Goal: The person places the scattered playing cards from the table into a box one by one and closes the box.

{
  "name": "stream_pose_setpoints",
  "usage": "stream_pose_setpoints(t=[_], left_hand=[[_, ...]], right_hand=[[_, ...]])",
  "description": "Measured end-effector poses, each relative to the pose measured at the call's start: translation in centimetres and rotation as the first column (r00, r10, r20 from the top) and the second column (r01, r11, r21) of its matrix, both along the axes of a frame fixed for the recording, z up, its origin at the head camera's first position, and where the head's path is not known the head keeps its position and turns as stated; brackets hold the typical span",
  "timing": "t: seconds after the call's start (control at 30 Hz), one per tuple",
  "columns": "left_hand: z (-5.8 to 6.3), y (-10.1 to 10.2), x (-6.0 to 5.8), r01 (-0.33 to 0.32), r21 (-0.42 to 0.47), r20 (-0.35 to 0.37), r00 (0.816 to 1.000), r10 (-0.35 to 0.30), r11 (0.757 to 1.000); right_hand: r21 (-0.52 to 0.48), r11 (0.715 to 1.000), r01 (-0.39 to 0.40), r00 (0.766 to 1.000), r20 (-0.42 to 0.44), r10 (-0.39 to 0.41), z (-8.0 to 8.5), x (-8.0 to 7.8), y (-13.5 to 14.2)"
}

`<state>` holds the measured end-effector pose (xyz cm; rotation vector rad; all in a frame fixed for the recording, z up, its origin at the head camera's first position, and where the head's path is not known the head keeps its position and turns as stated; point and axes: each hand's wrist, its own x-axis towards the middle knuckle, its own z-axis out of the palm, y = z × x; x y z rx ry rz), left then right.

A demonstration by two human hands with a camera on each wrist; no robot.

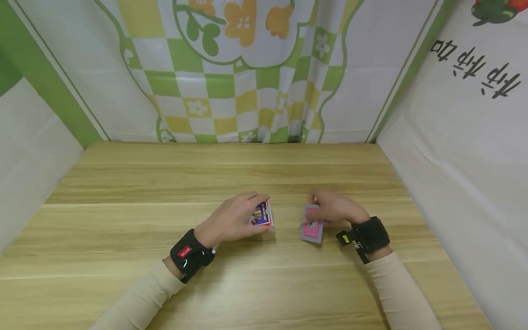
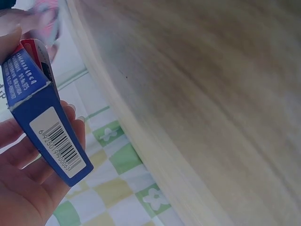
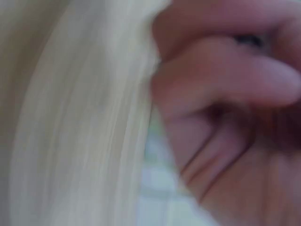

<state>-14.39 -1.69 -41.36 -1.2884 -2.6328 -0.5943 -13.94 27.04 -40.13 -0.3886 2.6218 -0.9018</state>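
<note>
My left hand [image 1: 231,219] grips a playing-card box [image 1: 262,214] between thumb and fingers, a notched end pointing right. In the left wrist view, the blue box [image 2: 21,80] shows a barcode label on its side, with a red part at its upper end. To its right, a playing card [image 1: 312,233] with a red-patterned back and pale border is pinched by my right hand [image 1: 340,207]; whether it is one card or a stack, I cannot tell. The right wrist view is blurred and shows curled fingers [image 3: 216,75] but no card.
Both hands are over a wooden table [image 1: 247,284]. A green, yellow and white checked curtain [image 1: 231,101] hangs behind its far edge. White cloth walls [image 1: 462,151] stand at the left and right sides.
</note>
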Motion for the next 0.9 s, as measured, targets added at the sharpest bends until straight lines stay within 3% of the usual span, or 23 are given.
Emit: stream_pose_setpoints(t=[0.03,0.1,0.2,0.43,0.63,0.9], left_hand=[[0.0,0.0,0.0,0.001,-0.001,-0.001,1.000,-0.001,1.000],[0.1,0.1,-0.1,0.004,-0.002,-0.003,1.000,-0.004,1.000],[0.2,0.1,-0.1,0.008,-0.004,-0.001,1.000,-0.008,1.000],[0.2,0.1,0.0,0.012,-0.001,0.001,1.000,-0.012,1.000],[0.3,0.1,0.2,0.029,0.017,-0.008,1.000,-0.029,0.999],[0.0,0.1,0.2,0.044,0.073,0.017,0.999,-0.046,0.996]], right_hand=[[-0.104,0.995,-0.003,1.000,0.012,0.004,0.2,0.0,-0.3],[-0.300,0.954,0.022,0.999,0.051,-0.007,0.8,0.0,-0.9],[-0.448,0.890,0.082,0.996,0.062,-0.060,1.4,0.1,-2.1],[-0.515,0.845,0.146,0.988,0.029,-0.153,0.3,0.1,-4.1],[-0.529,0.832,0.169,0.976,-0.029,-0.217,0.0,0.5,-5.1],[-0.562,0.805,0.189,0.922,-0.181,-0.343,-0.6,1.7,-7.9]])
